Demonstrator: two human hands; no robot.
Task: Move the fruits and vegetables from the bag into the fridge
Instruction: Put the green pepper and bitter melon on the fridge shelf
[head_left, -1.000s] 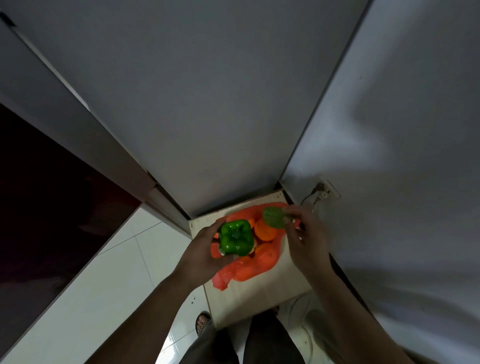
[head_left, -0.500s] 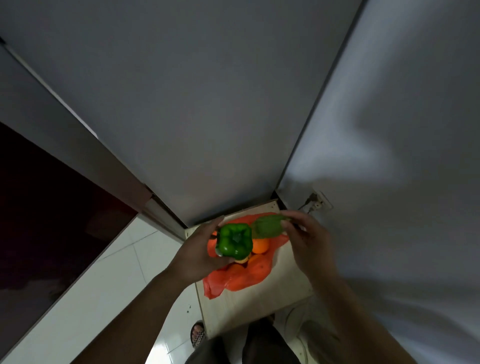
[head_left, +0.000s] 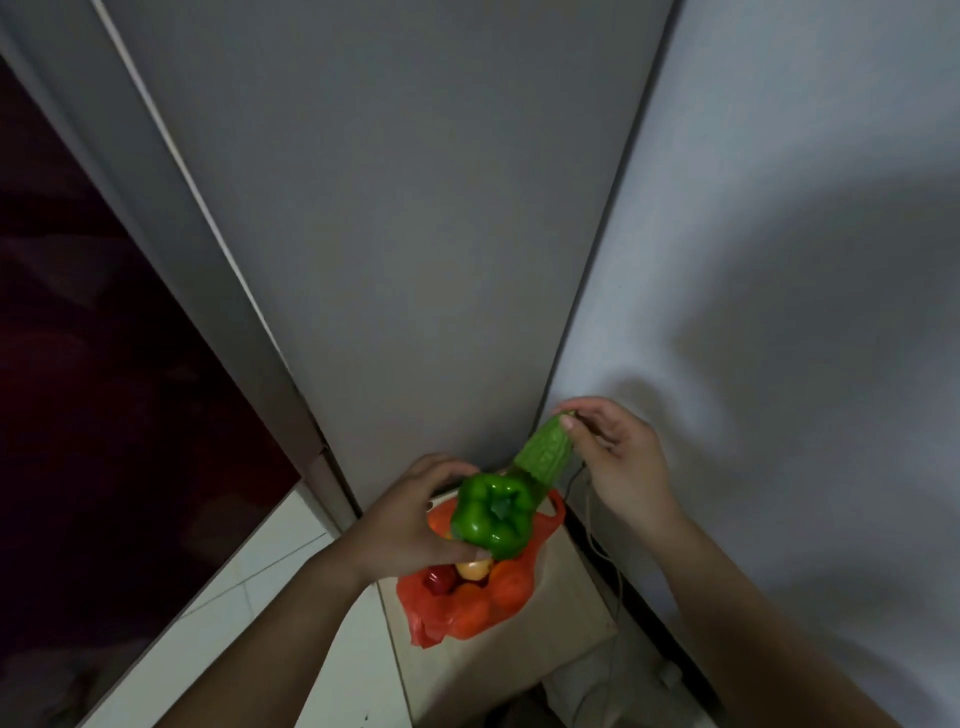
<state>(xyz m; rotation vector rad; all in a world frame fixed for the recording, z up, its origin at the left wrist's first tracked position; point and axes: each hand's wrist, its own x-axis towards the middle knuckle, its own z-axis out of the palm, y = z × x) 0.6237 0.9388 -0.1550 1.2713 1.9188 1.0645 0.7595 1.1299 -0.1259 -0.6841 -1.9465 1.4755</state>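
1. Now the left hand (head_left: 410, 519) grips a green bell pepper (head_left: 493, 514) above the orange bag (head_left: 467, 608).
2. Beside it, the right hand (head_left: 618, 467) pinches a bumpy green gourd (head_left: 545, 452) by its far tip.
3. The orange bag lies on the table (head_left: 561, 623).
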